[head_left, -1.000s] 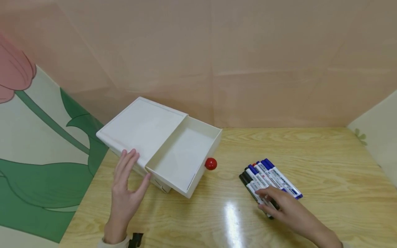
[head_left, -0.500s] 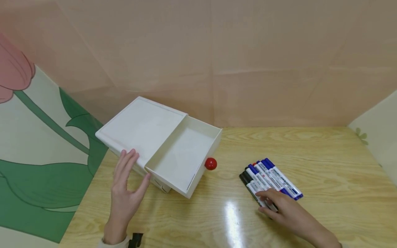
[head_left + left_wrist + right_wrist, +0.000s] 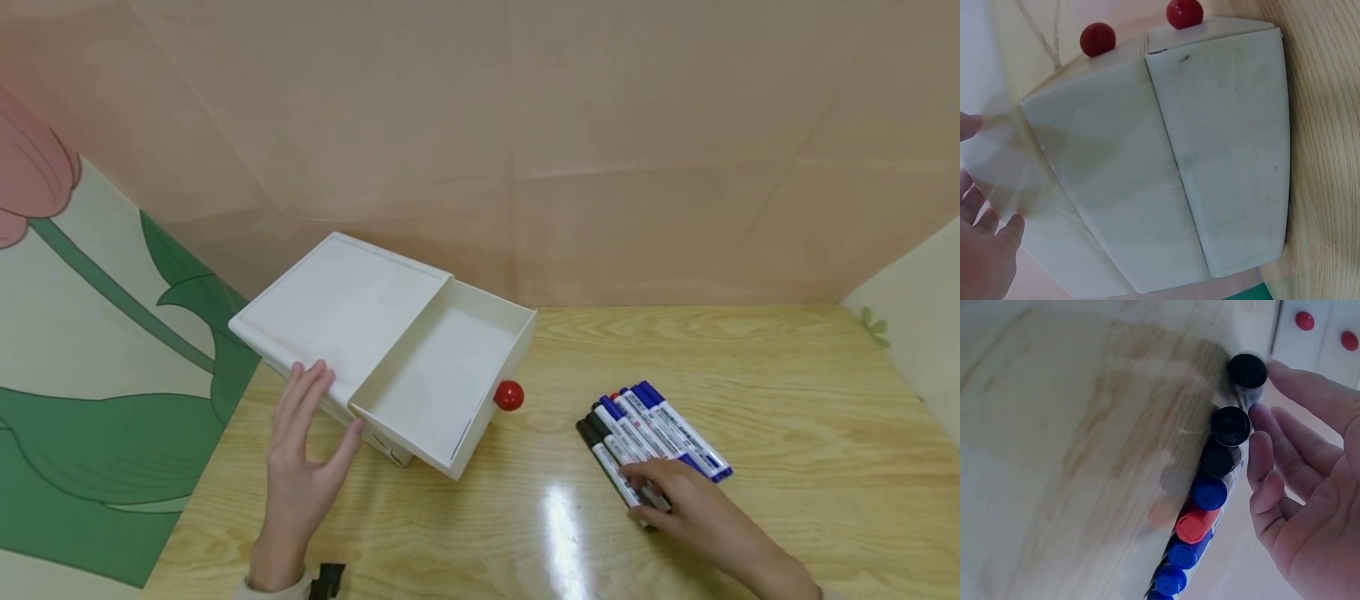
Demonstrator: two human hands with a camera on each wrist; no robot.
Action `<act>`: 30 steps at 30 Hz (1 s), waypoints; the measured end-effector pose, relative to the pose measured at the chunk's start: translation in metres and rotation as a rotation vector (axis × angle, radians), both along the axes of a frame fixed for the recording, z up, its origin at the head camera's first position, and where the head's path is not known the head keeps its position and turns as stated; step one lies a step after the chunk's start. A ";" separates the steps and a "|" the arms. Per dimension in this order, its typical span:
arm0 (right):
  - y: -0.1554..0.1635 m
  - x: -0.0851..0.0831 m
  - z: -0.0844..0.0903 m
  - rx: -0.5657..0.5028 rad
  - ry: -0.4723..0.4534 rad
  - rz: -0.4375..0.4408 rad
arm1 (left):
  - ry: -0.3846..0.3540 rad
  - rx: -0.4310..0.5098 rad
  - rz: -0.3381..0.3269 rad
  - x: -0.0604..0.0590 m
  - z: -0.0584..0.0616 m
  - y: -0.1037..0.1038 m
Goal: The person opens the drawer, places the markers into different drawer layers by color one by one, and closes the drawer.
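In the head view, my left hand (image 3: 303, 458) rests its fingertips on the near edge of a white drawer box (image 3: 352, 312), thumb by the drawer's side. Its top drawer (image 3: 438, 375) is pulled out to the right and looks bare inside. My right hand (image 3: 690, 500) is at the near end of a row of whiteboard markers (image 3: 667, 421). Thumb and forefinger pinch the outermost black marker (image 3: 1247, 372), which lies slightly apart from the others. In the right wrist view, the remaining fingers are curled beside the row.
A red knob (image 3: 509, 395) sticks out from the drawer's front. Lower red knobs (image 3: 1097, 39) show in the left wrist view. A wooden table (image 3: 810, 392) bears everything, with a draped backdrop (image 3: 675, 150) behind. A small black object (image 3: 327, 581) lies by my left sleeve.
The outermost black marker has shifted left, opening a slight gap to its neighbour, as the right thumb and forefinger closed on it. My left hand has stayed still.
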State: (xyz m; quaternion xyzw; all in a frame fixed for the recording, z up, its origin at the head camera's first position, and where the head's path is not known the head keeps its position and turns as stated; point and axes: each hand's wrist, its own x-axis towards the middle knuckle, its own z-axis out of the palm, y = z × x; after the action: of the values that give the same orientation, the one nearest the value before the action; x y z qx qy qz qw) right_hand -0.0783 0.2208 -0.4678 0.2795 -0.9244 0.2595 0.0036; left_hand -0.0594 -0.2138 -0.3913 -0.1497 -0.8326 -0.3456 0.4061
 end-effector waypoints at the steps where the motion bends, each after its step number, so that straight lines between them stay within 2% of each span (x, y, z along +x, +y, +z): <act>1: 0.000 -0.001 -0.001 -0.001 0.015 0.010 | -0.001 0.000 0.000 0.000 0.000 0.000; 4: 0.000 -0.001 -0.003 0.004 0.068 0.031 | -0.003 0.001 0.001 0.000 0.000 0.000; 7: -0.001 -0.001 -0.004 0.017 0.077 0.040 | -0.008 0.002 0.004 0.001 0.001 0.000; 19: -0.011 0.002 -0.002 0.166 0.131 -0.002 | -0.003 0.003 0.000 0.000 0.000 0.000; 23: -0.011 0.002 -0.004 0.170 0.150 -0.005 | -0.005 0.001 -0.001 0.000 0.000 0.000; 30: -0.014 0.002 0.001 0.137 0.115 -0.029 | -0.010 0.004 -0.001 0.000 0.000 0.000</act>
State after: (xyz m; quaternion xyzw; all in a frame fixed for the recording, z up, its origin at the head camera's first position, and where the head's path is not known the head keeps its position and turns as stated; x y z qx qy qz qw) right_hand -0.0759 0.2069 -0.4670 0.2802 -0.9422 0.1790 0.0410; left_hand -0.0591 -0.2137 -0.3909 -0.1476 -0.8340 -0.3481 0.4019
